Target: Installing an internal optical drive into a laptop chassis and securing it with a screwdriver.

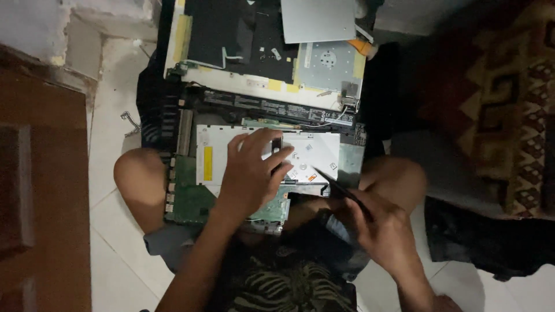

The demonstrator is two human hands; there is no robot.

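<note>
— Nearest us, the right hand (386,231) is closed around a thin dark tool (347,193), its tip at the drive's edge.

— And the left hand (251,173)?

— Spread flat on the white metal optical drive (312,151), inside the opened laptop (185,133) across the knees. Green circuit board (188,196), pale tiled floor (110,219), patterned rug (509,86) beside.

Yellow rectangular label (207,163) on white drive; white label strip (272,107) on black battery.

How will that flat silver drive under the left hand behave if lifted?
The silver drive looks like a thin, flat metal box: probably stiff and light. Its smooth top may be slippery. The left hand lies flat on it.
</note>
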